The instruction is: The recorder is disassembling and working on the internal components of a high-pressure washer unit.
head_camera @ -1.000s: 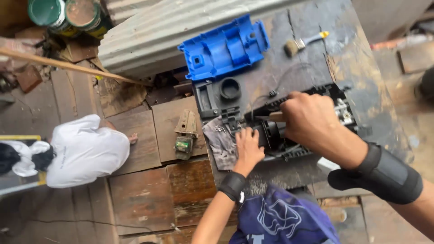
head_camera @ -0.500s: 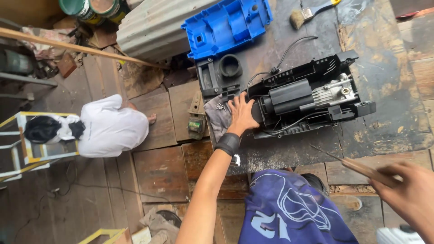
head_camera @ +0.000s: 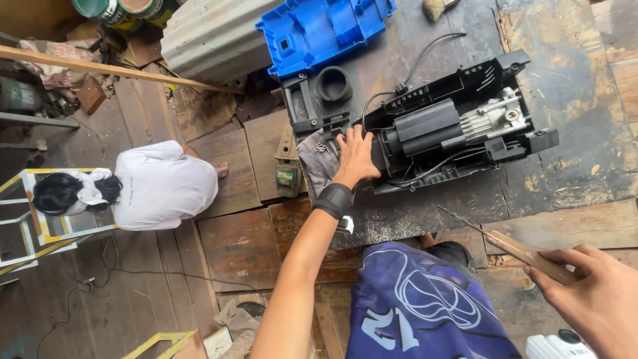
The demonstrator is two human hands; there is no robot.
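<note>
Disassembly looks well advanced: the blue cover (head_camera: 325,30) lies detached at the worktop's far edge, and the open black housing (head_camera: 458,126) with its motor and pump unit (head_camera: 458,123) exposed sits mid-worktop, internals not yet lifted out. Left hand (head_camera: 355,156) rests flat, fingers spread, on the housing's left end beside a grey rag (head_camera: 319,166). Right hand (head_camera: 591,302), half a second ago farther right, now grips a thin wooden-handled tool (head_camera: 512,246) near the worktop's near edge.
</note>
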